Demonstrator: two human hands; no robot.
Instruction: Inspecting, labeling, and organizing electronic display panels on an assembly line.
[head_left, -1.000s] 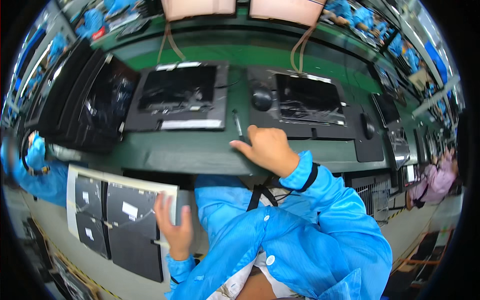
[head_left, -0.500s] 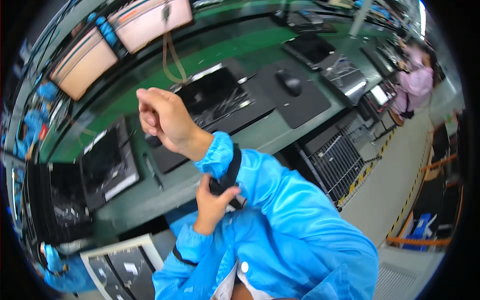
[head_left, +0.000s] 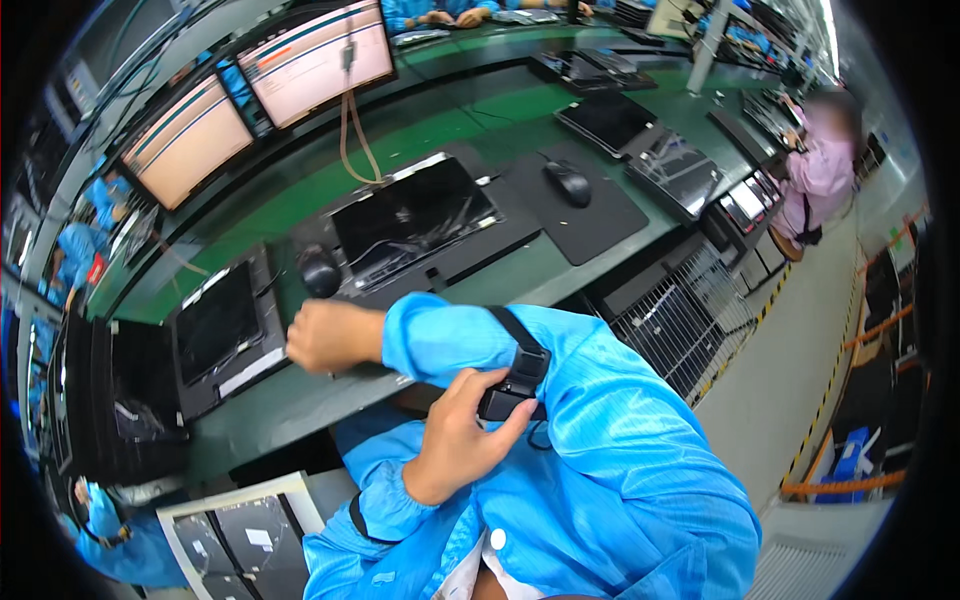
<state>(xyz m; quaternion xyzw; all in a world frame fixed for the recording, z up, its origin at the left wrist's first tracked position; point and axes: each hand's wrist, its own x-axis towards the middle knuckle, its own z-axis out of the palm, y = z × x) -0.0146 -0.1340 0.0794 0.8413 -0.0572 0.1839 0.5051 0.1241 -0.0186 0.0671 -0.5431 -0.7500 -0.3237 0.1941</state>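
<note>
My right forearm, in a blue sleeve, lies across in front of me, and a black strap [head_left: 513, 328] circles it. On this strap sits a small black boxy device [head_left: 500, 403]. My left hand [head_left: 460, 440] grips the device between thumb and fingers. My right hand [head_left: 335, 336] is closed in a loose fist over the bench's near edge, and nothing shows in it. Just beyond that fist are a black mouse [head_left: 320, 271] and a flat dark display panel [head_left: 415, 217] on a black mat.
Two monitors [head_left: 318, 62] stand at the back left of the green bench [head_left: 275, 395]. Another mouse [head_left: 568, 184] rests on a black pad. More panels [head_left: 218, 318] lie along the bench. A wire rack [head_left: 685, 325] is under it at right. Someone in pink [head_left: 822, 165] works at far right.
My right hand has come down from above the display panel toward the bench's near edge. My left hand has shifted right, still on the device. The view has moved slightly.
</note>
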